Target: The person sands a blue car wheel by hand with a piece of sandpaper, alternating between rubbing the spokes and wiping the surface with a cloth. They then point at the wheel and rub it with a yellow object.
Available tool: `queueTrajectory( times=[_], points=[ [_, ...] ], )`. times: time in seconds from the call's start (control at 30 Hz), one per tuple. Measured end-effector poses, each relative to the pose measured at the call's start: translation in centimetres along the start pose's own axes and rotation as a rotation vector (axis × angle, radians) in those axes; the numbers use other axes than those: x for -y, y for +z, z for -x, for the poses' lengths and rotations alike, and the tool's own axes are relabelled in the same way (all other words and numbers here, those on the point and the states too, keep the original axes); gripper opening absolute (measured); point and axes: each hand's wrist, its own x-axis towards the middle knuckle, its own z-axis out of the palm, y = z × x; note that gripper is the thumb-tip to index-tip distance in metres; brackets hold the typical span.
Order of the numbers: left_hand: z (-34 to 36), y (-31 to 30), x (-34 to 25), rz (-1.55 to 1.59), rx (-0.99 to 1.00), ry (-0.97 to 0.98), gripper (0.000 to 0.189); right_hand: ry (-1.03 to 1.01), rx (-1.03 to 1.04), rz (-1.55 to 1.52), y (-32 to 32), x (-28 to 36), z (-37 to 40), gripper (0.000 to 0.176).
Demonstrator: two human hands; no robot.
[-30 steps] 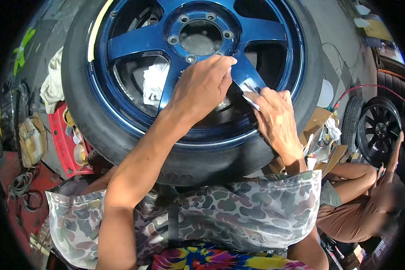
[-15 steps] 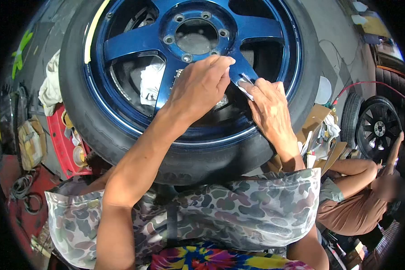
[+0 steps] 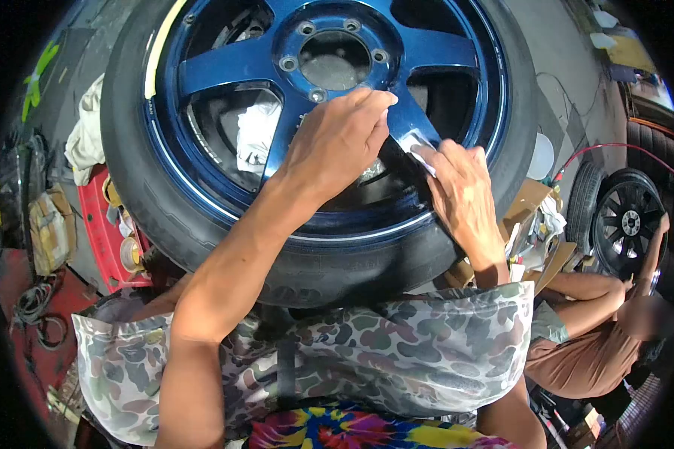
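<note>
My right fingers point(image 3: 443, 161) are pinched shut on a small white scrap point(image 3: 421, 159), pressing it against the lower-right spoke point(image 3: 406, 114) of the blue wheel point(image 3: 225, 75). The right hand point(image 3: 466, 196) lies over the rim's lower edge. Just beside it, my left fingers point(image 3: 371, 105) are bent and held together, tips down on the same spoke next to the hub point(image 3: 333, 60). I cannot tell whether they hold anything under them. The left hand point(image 3: 337, 146) covers the spoke's base. The wheel leans close in front of me in its black tire point(image 3: 127, 157), which has a pale strip of tape point(image 3: 159, 52) on its upper-left edge. A white rag point(image 3: 258, 131) shows through an opening left of my hands. Far right, another person point(image 3: 588, 355) sits by a black wheel point(image 3: 627, 221).
</note>
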Motion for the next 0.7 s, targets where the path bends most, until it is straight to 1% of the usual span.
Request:
queueTrajectory(
  times=[0.13, 0.27, 0.3, 0.37, 0.47, 0.57, 0.7],
  points=[
    [0.2, 0.4, -0.1, -0.008, 0.015, 0.015, 0.023, -0.014, -0.076, -0.043, 0.7, -0.1, -0.9, 0.037],
    [0.1, 0.1, 0.3, -0.006, -0.030, 0.027, 0.024, 0.026, -0.019, -0.030, -0.2, -0.1, 0.3, 0.036],
    [0.0, 0.0, 0.0, -0.004, -0.006, 0.003, 0.024, 0.030, -0.014, -0.029, -0.2, -0.2, 0.1, 0.036],
    [0.0, 0.3, -0.3, -0.001, 0.024, -0.009, 0.024, -0.014, -0.034, -0.027, 0.2, -0.7, -0.8, 0.037],
    [0.3, 0.1, 0.0, -0.034, 0.010, 0.012, 0.025, -0.002, -0.060, -0.041, 0.4, -0.6, -0.5, 0.040],
    [-0.1, -0.2, -0.3, 0.032, -0.013, -0.045, 0.020, 0.032, 0.002, -0.033, -0.2, -0.4, 0.2, 0.041],
    [0.0, 0.2, -0.7, 0.022, 0.023, -0.035, 0.020, -0.005, -0.050, -0.013, 0.5, -0.9, -0.4, 0.041]
  ],
)
